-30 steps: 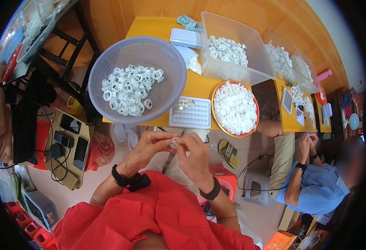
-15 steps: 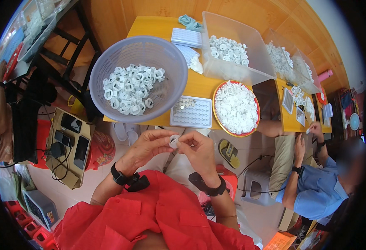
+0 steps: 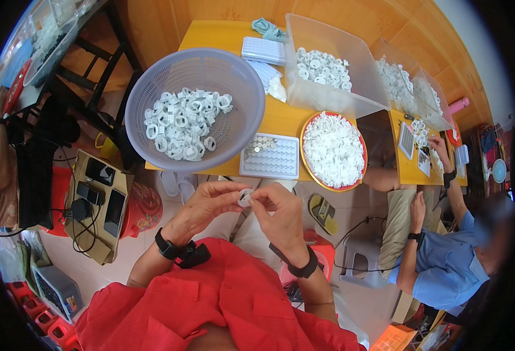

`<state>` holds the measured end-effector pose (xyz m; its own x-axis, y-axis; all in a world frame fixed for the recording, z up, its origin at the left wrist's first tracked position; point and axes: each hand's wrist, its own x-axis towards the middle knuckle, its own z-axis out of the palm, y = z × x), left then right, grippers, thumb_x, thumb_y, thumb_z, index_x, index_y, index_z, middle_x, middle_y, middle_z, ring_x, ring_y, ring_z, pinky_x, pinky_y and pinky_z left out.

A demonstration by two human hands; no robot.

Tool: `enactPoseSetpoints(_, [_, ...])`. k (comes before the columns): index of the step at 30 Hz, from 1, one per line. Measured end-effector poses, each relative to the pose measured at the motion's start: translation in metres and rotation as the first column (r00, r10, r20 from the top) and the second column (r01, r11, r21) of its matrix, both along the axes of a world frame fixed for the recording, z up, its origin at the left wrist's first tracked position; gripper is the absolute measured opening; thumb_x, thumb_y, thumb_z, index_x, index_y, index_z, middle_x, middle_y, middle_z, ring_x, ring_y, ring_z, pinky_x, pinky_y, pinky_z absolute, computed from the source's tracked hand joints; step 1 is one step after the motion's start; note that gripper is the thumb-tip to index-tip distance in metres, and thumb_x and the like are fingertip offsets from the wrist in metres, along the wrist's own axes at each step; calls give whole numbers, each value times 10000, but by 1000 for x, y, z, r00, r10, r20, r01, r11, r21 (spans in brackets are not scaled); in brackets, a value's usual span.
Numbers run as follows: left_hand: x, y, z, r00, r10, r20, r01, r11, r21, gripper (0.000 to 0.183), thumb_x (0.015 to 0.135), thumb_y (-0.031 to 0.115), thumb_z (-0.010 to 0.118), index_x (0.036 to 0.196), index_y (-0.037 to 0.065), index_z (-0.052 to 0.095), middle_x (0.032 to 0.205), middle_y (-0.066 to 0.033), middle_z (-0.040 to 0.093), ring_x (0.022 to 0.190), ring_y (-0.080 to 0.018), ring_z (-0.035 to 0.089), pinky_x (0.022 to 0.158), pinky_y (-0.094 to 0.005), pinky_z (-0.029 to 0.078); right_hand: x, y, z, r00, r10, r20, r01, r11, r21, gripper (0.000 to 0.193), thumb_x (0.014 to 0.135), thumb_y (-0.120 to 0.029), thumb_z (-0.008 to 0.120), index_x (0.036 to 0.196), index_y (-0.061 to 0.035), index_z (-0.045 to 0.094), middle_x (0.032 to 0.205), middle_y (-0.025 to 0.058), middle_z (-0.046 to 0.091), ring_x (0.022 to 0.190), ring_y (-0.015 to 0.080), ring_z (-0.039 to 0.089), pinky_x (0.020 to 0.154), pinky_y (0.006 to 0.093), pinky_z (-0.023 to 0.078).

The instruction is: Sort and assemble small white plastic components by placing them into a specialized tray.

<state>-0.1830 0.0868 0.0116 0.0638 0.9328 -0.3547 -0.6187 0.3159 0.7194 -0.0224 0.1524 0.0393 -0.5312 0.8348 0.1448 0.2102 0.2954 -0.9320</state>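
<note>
Between my two hands, above my lap, is a small white plastic ring (image 3: 245, 198). My left hand (image 3: 211, 206) pinches it from the left with thumb and forefinger. From the right, the fingertips of my right hand (image 3: 278, 212) press against the ring; whether they hold something smaller there is hidden. Just beyond my hands, at the table's front edge, lies a white tray with rows of pockets (image 3: 281, 158), several round silver pieces (image 3: 262, 144) in its far left part. A grey-purple basket (image 3: 248, 93) holding many white rings (image 3: 181, 120) stands to its left.
A red-rimmed round tray (image 3: 365, 158), heaped with small white pieces, lies right of the pocket tray. Behind it stands a clear bin (image 3: 333, 102) of white rings. At right a co-worker in a blue shirt (image 3: 445, 263) sits by another yellow table (image 3: 406, 169). A cardboard box (image 3: 102, 251) holds phones.
My hands stay nearly in place around the ring, the right fingers shifting slightly. The co-worker's one hand has moved away from the other, up to the items on their table.
</note>
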Motion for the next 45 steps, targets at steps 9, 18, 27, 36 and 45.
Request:
enactPoseSetpoints(9, [-1,0,2,999,12,-36,-11,1000,28,253,854,78,583,1094,1,600,1026,-61,590,917,-134,580,793,-271,511,0,-2,2,999,-14,37,11,997,70,74,732,26,634,799,9,606,717,92,591,629,173,625,565,254,510])
enactPoseSetpoints(18, [-1,0,6,999,12,-50,-10,999,48,249,841,57,591,1082,-1,607,1049,-72,586,938,-149,576,815,-291,509,-1,-5,-2,1000,-10,-12,12,991,131,87,746,35,601,820,-7,584,722,107,545,592,220,580,516,296,464])
enactPoseSetpoints(27, [-1,-1,7,997,0,-84,3,999,42,258,850,74,586,1094,-6,601,1044,-83,594,934,-147,578,802,-281,509,-1,-5,-4,998,41,55,-55,958,283,112,748,45,577,832,-29,564,745,117,512,620,298,555,527,364,441])
enactPoseSetpoints(36, [6,-2,1,985,20,-174,-11,999,52,243,843,87,601,1064,-14,606,984,-68,614,887,-134,582,771,-260,494,-5,-13,-19,999,-39,16,33,965,262,139,751,57,580,855,-35,574,760,111,538,621,270,574,520,336,451])
enactPoseSetpoints(45, [12,0,0,949,85,-303,-46,990,134,172,830,76,612,987,4,607,910,-45,611,835,-109,569,752,-254,476,-5,-15,-31,977,-134,-165,114,986,-124,126,763,32,615,877,-6,578,778,59,567,685,134,593,570,233,491])
